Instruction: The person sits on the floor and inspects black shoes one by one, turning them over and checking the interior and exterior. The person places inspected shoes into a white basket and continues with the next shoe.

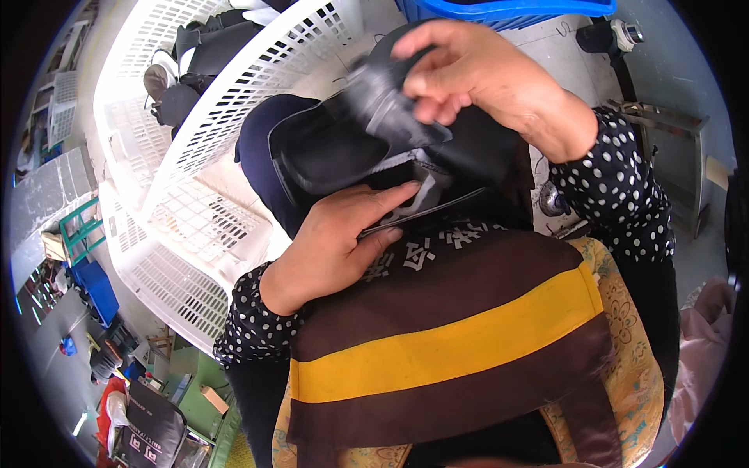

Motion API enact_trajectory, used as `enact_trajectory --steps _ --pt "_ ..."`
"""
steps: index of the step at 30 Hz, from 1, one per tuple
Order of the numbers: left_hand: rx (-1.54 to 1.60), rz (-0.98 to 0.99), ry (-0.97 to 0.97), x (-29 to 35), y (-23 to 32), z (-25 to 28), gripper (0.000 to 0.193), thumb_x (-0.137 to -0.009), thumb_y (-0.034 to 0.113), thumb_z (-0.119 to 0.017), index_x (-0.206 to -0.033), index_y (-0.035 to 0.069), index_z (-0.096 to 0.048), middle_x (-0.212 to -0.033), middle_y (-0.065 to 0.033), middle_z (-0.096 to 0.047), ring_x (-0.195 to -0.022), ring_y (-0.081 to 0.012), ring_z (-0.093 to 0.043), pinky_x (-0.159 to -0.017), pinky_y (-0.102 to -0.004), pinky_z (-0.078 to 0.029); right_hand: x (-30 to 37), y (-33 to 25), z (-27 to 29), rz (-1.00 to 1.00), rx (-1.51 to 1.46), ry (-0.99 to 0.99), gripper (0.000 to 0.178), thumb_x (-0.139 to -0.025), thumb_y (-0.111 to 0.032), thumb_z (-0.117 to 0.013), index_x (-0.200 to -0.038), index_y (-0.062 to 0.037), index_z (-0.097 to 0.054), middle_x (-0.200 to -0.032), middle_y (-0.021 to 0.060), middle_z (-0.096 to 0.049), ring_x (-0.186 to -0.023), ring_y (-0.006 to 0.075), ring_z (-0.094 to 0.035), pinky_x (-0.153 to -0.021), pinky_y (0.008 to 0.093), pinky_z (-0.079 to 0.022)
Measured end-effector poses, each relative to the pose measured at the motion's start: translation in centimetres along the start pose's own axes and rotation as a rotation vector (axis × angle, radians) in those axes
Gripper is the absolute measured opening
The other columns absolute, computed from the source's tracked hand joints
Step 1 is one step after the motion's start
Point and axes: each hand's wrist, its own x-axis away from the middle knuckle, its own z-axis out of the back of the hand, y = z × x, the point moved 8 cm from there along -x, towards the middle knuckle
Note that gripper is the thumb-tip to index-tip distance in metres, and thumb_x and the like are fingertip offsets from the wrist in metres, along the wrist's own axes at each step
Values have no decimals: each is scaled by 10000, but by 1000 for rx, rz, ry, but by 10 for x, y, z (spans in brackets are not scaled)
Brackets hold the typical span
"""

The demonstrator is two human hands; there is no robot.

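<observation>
Black leather piece (308,156), on lap (251,148): just beyond the left hand (335,238), the nearer, thumb and forefinger pinching its near edge, slanting far-right. Right hand (460,74): far right, curled; grip blurred, cannot tell.

The black piece (312,148) looks smooth and leather-like, the brown apron (437,292) satiny cloth, the slotted basket (226,109) at left white plastic, and the far tub (507,10) glossy blue plastic.

Pale floor (563,64) here, brightly lit, metal stand (697,179) at its right edge, green table (187,361) past its left!
</observation>
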Motion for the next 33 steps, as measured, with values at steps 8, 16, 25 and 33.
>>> enact_trajectory --steps 8,16,25,33 --pt "12 -92 102 0 -3 4 600 -843 -29 -744 -1417 40 -583 -1285 -199 -681 -1163 -411 -663 -977 -412 -547 86 -55 -30 924 619 42 205 -848 103 -742 -1028 4 -730 -1223 181 -671 -969 202 -706 -840 315 -565" --pt "82 -16 111 -1 -4 4 631 -803 -42 -741 -1411 -11 -581 -1302 -190 -681 -1247 -345 -654 -1070 -369 -480 96 -30 -39 732 1049 -115 162 -746 34 -759 -866 -73 -736 -915 34 -730 -826 274 -702 -719 381 -554" --pt "55 101 92 6 -9 0 682 -778 4 -833 -1418 23 -599 -1311 -168 -692 -1168 -286 -690 -1018 -346 -511 71 -21 -42 661 1122 -130 358 -808 -101 -807 -1163 -140 -774 -1022 70 -719 -989 279 -680 -839 402 -559" --pt "-91 79 368 29 -18 1 573 -776 62 -891 -1308 19 -682 -1108 -156 -761 -946 -240 -740 -811 -336 -565 54 -9 -64 961 1075 -211 224 -739 -41 -738 -936 -101 -829 -1550 86 -543 -1420 288 -491 -1083 430 -431"
